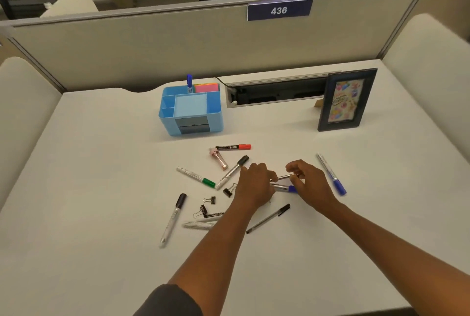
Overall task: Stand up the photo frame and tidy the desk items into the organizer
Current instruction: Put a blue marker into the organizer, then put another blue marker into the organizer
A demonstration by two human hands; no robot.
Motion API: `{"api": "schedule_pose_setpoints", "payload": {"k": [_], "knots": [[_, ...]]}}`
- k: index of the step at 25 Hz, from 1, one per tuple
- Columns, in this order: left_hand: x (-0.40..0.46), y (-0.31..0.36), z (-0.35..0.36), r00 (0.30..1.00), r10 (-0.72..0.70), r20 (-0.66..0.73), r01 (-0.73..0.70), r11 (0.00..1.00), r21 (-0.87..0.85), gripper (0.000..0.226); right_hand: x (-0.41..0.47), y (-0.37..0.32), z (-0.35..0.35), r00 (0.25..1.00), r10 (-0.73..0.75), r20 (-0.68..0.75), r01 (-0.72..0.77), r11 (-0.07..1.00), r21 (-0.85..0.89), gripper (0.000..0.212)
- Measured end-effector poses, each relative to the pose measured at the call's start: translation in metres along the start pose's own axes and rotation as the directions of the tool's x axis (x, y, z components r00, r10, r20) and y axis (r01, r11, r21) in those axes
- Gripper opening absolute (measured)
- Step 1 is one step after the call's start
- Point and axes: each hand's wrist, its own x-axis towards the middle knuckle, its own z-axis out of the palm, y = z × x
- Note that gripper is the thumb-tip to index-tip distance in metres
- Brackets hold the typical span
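Near the centre of the frame, two hands are seen meeting over a scatter of markers on a white counter (101, 163). A slim silver pen (284, 176) is pinched in the curled fingers of the right hand (309, 183), while the left hand (255, 182) is closed over the end of a blue-capped marker (284, 188) lying just beneath. The photo frame (347, 99) is shown upright at the upper right, beside an open cable tray (274, 92). The blue organizer (190, 112) is placed at upper centre, with one blue marker (189, 83) and coloured sticky notes (206, 87) already held in its rear compartments. Red (232, 147), green (197, 177) and black-capped (232, 172) markers, a pink stapler-like item (220, 159), three binder clips (209, 200) and a black pen (268, 218) are left loose across the centre, and another blue marker (332, 174) is seen at right.
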Motion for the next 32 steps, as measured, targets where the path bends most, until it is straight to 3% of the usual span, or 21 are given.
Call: {"api": "schedule_pose_setpoints", "payload": {"k": [11, 16, 24, 28, 32], "knots": [[-0.001, 0.013, 0.016, 0.990, 0.049, -0.132, -0.032, 0.991, 0.129, 0.021, -0.023, 0.017, -0.007, 0.998, 0.058, 0.011, -0.058, 0.998, -0.017, 0.025], [0.001, 0.014, 0.008, 0.973, 0.047, -0.224, -0.011, 0.987, 0.160, 0.009, -0.022, 0.011, -0.011, 0.994, 0.064, -0.087, -0.061, 0.997, 0.037, 0.017], [0.004, -0.010, -0.013, 0.922, 0.017, -0.386, 0.008, 0.998, 0.064, 0.008, 0.016, -0.031, -0.007, 0.985, 0.071, -0.154, -0.052, 0.991, 0.126, 0.020], [0.006, -0.043, -0.028, 0.913, -0.042, -0.405, 0.056, 0.998, 0.023, 0.016, 0.049, -0.065, 0.001, 0.987, 0.058, -0.149, -0.018, 0.967, 0.256, 0.018], [0.014, -0.070, -0.051, 0.901, -0.102, -0.422, 0.089, 0.995, -0.050, 0.020, 0.091, -0.102, 0.012, 0.989, -0.024, -0.144, 0.056, 0.973, 0.224, 0.019]]}}
